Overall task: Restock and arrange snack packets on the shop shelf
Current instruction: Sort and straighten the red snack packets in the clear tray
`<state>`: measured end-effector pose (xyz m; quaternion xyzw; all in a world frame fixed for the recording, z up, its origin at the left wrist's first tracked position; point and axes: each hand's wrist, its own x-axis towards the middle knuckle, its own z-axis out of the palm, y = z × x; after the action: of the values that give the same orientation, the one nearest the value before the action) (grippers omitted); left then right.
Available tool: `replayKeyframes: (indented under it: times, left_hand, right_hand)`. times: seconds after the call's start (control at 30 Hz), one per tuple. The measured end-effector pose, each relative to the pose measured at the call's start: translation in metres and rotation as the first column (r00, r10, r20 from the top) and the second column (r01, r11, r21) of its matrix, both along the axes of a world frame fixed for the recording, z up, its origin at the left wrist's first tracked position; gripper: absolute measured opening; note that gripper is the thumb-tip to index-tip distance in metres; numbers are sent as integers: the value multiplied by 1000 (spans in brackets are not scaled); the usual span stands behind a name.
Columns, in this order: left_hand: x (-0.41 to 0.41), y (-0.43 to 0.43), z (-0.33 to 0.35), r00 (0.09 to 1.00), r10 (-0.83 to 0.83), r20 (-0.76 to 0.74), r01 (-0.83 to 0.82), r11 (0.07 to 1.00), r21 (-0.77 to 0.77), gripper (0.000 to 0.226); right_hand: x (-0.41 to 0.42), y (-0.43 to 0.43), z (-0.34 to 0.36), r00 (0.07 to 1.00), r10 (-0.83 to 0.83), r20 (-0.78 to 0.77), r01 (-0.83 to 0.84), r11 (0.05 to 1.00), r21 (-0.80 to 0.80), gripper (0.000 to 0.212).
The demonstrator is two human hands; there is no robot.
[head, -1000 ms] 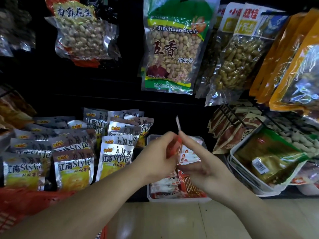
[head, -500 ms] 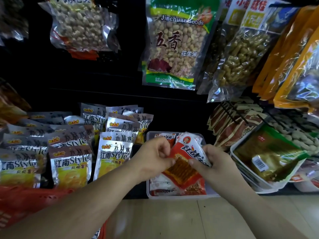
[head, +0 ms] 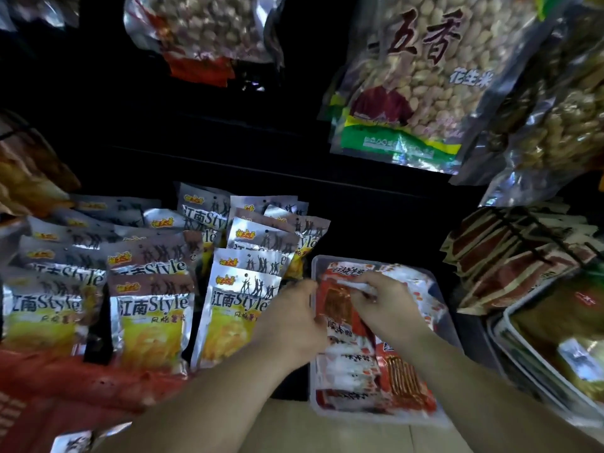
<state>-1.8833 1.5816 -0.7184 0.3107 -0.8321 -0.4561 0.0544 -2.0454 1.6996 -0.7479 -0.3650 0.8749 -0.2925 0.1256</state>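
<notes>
both hands are down at a clear plastic rectangular tray (head: 439, 282) sitting on the dark shelf, packed with red-and-white snack packets. the left hand (head: 294, 317) rests at the tray's left rim, fingers curled together against the edge of a red-and-white snack packet (head: 338, 305) with an orange window. the right hand (head: 389, 302) is over the same packet, its fingertips pinching the white top edge; the packet lies inside the tray's upper left part, over the others. just left of the tray stand rows of silver-and-yellow foil pouches (head: 153, 318) printed "style". above hang clear bags of pale peanuts with green bands (head: 421, 80). a red plastic bag (head: 65, 393) lies at lower left.
</notes>
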Motion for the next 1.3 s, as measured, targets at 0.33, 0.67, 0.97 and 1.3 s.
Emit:
replayKeyframes:
  times: [0.33,0.67,0.97,1.3]
  left_hand:
    - [-10,-12,-35,995,94,-35,-94,996,7,56]
    - [-19,-13,-46,984,148,-103,-151,988,-20,64]
    - [-20,-9,-40,986,134,-102,-138,990,-34,58]
    - [-9,4,-18,984,121,-129,-122,993,5,56]
  right_hand:
    - [-60,-40,-42,978,77,-196,-9,946,325,38]
    - [-103,-77,-74,840,143,-524,113,897,427,36]
    - [-97,-56,-41,827,37,-560,46,990,135,10]
    - [-76,-37,55,898,37,-438,11,994,106,17]
